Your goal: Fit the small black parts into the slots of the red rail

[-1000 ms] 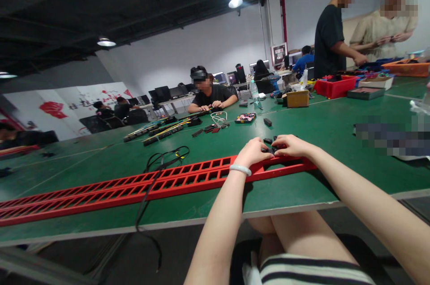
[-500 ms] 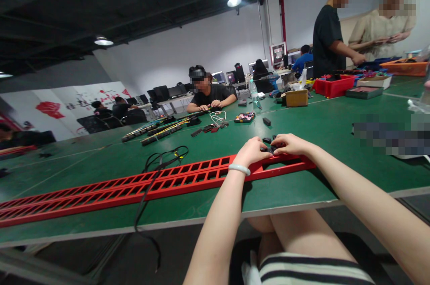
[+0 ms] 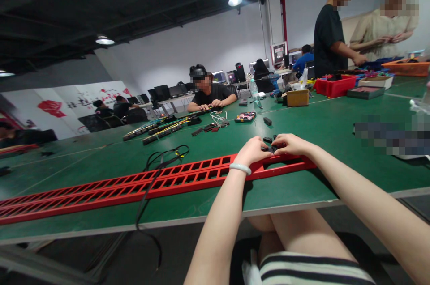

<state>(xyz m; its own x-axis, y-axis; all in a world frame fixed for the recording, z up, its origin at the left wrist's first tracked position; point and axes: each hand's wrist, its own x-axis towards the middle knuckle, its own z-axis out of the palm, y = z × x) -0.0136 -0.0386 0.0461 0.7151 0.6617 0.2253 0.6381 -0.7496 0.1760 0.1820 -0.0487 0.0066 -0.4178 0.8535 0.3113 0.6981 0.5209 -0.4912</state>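
Observation:
A long red frame (image 3: 188, 181) with two rows of slots lies along the near side of the green table. Over its right end, both hands meet at small black parts (image 3: 268, 140) whose kind I cannot make out. My left hand (image 3: 251, 150), with a pale bangle at the wrist, has its fingers closed on a black piece from the left. From the right, my right hand (image 3: 289, 145) pinches at the same cluster with curled fingers. The fingers hide most of these parts. A black strap (image 3: 148, 195) crosses the frame further left and hangs over the table edge.
Beyond my hands lie a small black block (image 3: 267, 121), a tray of small parts (image 3: 245, 117) and a white cable (image 3: 219, 118). A bottle (image 3: 254, 88), cardboard box (image 3: 297, 98) and red bin (image 3: 336, 86) stand farther back. Co-workers are across the table.
Both hands stay at the black parts over the red frame, with hardly any visible movement. The whole view has shifted very slightly.

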